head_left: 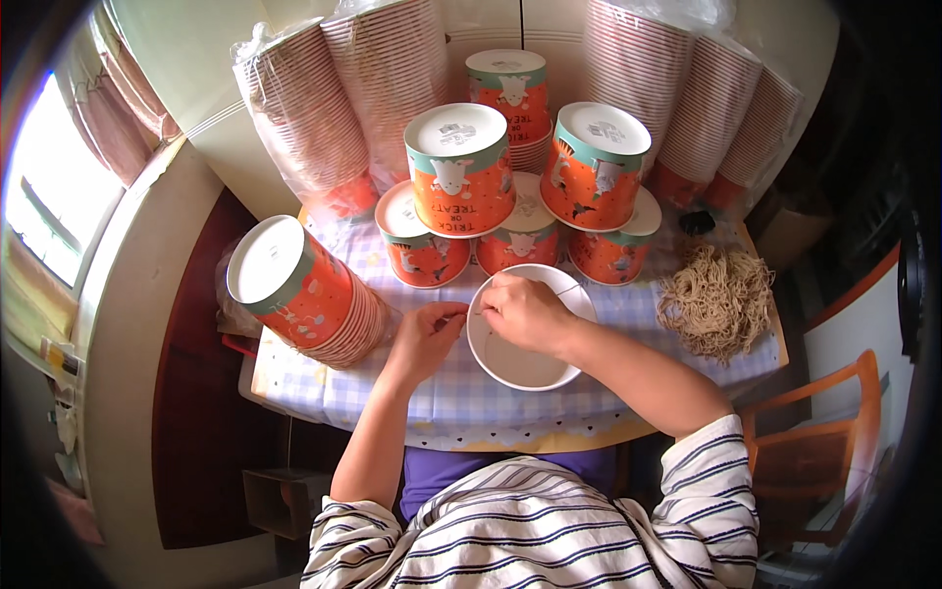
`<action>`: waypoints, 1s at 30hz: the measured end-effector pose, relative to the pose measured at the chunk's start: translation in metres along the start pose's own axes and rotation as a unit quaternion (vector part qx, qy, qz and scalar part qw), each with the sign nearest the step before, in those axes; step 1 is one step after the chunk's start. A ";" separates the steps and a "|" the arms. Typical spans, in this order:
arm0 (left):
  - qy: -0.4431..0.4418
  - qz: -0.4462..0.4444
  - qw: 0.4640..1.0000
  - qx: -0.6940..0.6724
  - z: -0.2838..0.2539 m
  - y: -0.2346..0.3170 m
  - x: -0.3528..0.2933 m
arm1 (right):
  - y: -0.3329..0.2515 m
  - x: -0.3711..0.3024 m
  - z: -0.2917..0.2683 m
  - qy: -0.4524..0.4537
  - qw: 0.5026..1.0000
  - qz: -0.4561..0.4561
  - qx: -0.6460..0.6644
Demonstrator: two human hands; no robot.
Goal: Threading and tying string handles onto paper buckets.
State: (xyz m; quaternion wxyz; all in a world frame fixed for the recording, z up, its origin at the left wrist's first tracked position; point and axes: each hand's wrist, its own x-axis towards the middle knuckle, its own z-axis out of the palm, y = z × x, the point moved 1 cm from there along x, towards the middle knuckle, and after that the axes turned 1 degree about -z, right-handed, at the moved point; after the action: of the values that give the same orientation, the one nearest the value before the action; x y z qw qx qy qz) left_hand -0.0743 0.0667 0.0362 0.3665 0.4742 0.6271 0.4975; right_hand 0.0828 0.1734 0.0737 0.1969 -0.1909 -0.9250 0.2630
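We have one tub mouth up, and its work looks partway: a thin strand shows near its right rim, its ends unclear. Our left hand is at the tub's left rim, our right hand over its mouth, the two just apart; fingertips look bunched, on what we cannot tell. Right of the tub lies more string; left, a stack leans; behind, upturned tubs crowd our reach

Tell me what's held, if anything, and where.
Cannot be told: left hand at the open bucket, by its left rim; right hand over its opening, grip unclear.
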 end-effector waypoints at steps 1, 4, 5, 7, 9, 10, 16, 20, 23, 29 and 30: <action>0.001 0.007 1.000 0.013 -0.001 -0.001 0.000 | -0.001 0.000 0.000 -0.001 1.000 0.000 -0.002; 0.003 0.013 0.999 0.034 -0.002 -0.001 0.001 | -0.003 0.002 0.002 -0.004 1.000 0.002 -0.005; 0.004 0.010 0.999 0.044 -0.002 0.000 0.001 | -0.002 0.003 0.003 -0.001 1.000 0.004 -0.007; 0.002 0.006 0.999 0.047 -0.001 0.003 0.001 | -0.001 0.003 0.002 0.003 1.000 0.006 -0.009; 0.000 0.003 0.999 0.050 0.000 0.007 0.001 | -0.002 0.003 0.001 0.008 1.000 0.018 -0.014; 0.000 0.001 0.998 0.063 0.001 0.009 0.001 | -0.002 0.002 0.002 0.008 1.000 0.018 -0.014; -0.017 0.029 0.990 0.135 -0.002 0.016 0.003 | -0.004 0.005 0.007 0.013 1.000 0.018 0.004; -0.005 0.100 0.971 0.215 -0.001 0.020 0.005 | -0.004 0.005 0.007 -0.003 1.000 0.018 0.001; -0.021 0.067 0.967 0.244 -0.001 0.024 0.000 | -0.010 0.003 -0.002 -0.054 0.995 0.063 0.046; -0.181 -0.078 0.980 -0.005 -0.005 0.012 -0.031 | -0.044 -0.029 -0.028 -0.227 0.970 0.082 0.016; -0.212 -0.077 0.971 -0.077 -0.001 0.013 -0.038 | -0.043 -0.039 -0.028 -0.235 0.971 0.052 -0.009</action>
State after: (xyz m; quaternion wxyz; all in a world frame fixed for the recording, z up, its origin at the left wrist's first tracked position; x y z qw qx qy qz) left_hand -0.0617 0.0311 0.0483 0.5640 0.4895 0.5296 0.4022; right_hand 0.1181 0.1331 0.1097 -0.0416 -0.1730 -0.9365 0.3021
